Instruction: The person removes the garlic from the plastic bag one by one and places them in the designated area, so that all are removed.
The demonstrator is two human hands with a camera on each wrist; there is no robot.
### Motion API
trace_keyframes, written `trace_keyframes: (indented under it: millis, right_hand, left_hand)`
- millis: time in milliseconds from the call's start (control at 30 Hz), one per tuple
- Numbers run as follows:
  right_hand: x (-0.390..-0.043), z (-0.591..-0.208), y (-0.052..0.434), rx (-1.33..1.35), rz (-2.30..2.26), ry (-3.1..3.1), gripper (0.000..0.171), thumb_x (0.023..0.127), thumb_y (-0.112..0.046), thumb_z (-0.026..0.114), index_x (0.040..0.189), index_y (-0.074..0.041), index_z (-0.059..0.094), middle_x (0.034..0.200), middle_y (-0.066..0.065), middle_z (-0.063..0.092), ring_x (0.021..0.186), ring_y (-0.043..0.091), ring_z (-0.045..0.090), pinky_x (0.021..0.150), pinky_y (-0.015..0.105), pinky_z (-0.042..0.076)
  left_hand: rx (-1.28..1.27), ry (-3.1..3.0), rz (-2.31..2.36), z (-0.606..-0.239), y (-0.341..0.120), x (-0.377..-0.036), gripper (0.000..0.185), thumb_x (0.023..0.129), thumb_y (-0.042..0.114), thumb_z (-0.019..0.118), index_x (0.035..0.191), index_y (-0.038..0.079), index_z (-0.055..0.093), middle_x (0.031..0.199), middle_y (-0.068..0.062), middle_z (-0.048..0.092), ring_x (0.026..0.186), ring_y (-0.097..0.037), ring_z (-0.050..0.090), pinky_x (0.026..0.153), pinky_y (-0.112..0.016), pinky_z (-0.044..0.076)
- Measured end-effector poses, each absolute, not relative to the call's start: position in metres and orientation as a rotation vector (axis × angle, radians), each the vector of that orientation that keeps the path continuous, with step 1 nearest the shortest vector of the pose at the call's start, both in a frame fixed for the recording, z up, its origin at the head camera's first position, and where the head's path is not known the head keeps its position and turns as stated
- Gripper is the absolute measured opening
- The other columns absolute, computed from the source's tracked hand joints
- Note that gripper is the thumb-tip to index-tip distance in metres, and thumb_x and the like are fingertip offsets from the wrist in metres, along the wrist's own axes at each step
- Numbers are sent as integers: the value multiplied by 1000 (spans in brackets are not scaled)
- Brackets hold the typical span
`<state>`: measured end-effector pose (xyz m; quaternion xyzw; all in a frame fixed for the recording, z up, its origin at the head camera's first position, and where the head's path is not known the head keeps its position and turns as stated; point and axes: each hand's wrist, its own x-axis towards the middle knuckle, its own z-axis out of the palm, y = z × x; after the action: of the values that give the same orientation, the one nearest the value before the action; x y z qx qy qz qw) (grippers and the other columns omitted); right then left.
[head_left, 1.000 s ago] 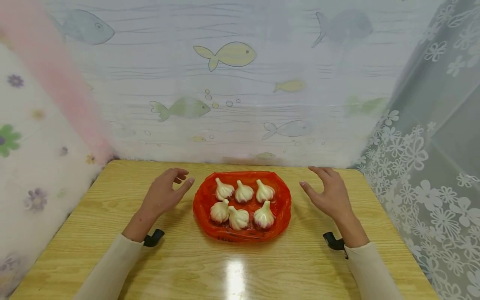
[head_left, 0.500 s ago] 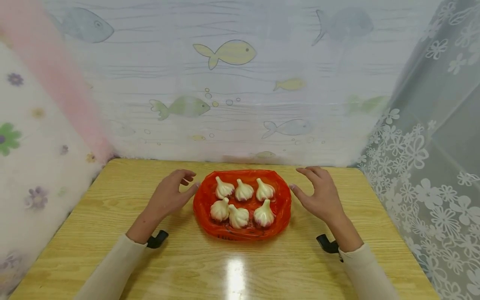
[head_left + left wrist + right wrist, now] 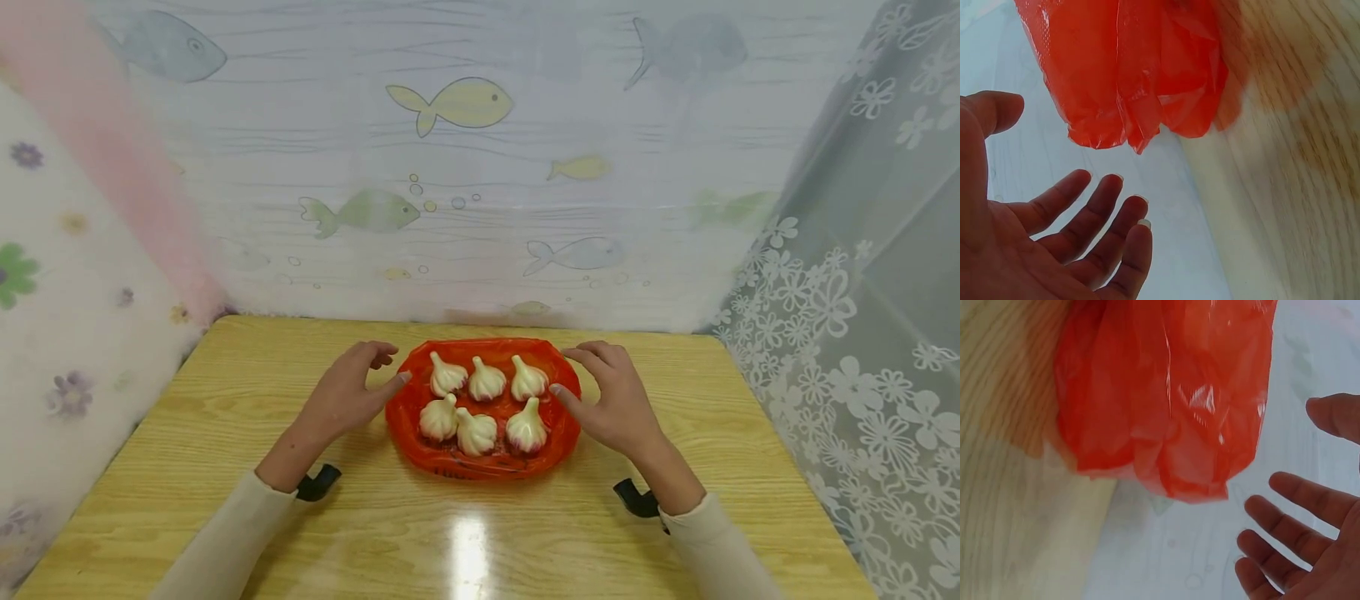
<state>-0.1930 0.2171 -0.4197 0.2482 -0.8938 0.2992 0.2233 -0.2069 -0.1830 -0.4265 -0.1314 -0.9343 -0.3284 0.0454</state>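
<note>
A shallow oval container covered in red plastic point(image 3: 480, 472) sits mid-table with several white garlic bulbs point(image 3: 487, 381) in it, roughly in two rows. By its left end my left hand point(image 3: 337, 400) hovers, thumb and fingers spread apart. My right hand point(image 3: 618, 404) is at the right end, its thumb tip over the rim near a purple-based garlic bulb point(image 3: 527, 427). In the left wrist view a gap separates the fingers from the crinkled red plastic point(image 3: 1122, 69). The right wrist view likewise shows the fingers apart from the red plastic point(image 3: 1166, 394). Both hands hold nothing.
The container rests on a wood-grain table point(image 3: 360, 533). Behind it hangs a pale curtain with fish prints point(image 3: 472, 250). A flowered sheet point(image 3: 82, 358) is on the left, a white lace-patterned curtain point(image 3: 832, 333) on the right. Black wrist mounts point(image 3: 318, 483) stick out below both wrists.
Both hands have moved inward toward the container's ends, the right hand farther than the left. The container and garlic bulbs have stayed put.
</note>
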Motion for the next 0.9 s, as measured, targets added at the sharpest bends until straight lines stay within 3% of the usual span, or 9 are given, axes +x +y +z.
trace_keyframes:
  millis: [400,667,900]
  right_hand:
    - [-186,-425,198,787,797,-2490,44,90,-25,83,130,-8,73,125,7,68,117,31,59,100,53,49]
    - [-185,-432,191,858,760,-2482,43,91,-21,81,129,-5,72,116,10,69,105,28,61,91,50,49]
    - [-186,-438,188,905,690,-2461,38,91,-22,80,124,-5,74,105,9,68,92,25,57,84,49,46]
  left_hand:
    - [-423,-2872,-964,-431,-175,-204,63,100,43,71,144,0,56,133,-19,61,120,-39,60,99,-56,53]
    - [-326,-2947,-996,-435,-171,-200,70,101,55,67,147,3,55,133,-16,59,113,-32,63,92,-51,57]
    - [-353,-2914,-989,-438,-171,-201,66,101,53,67,144,4,57,129,-15,61,89,-20,62,77,-38,56]
